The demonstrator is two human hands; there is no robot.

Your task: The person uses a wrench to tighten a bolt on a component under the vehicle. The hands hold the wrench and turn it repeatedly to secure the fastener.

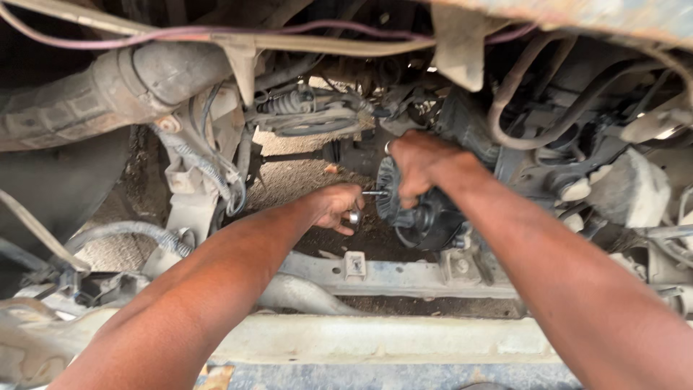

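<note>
Black part: ribbed round engine part (422,213), clasped under the right hand (417,165), fingers curled over its top edge.
Steel tool: slim driver shaft (374,193), pinched in the left hand (336,207), tip touching the part beside the right fingers.
Below: pale crossmember (404,278).

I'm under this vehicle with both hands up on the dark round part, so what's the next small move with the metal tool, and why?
Probably keep the right hand steadying the dark ribbed round housing and give the slim shiny metal tool in the left hand a short turn. Its tip already sits against the housing's edge, and the right hand grips that part from above.
</note>
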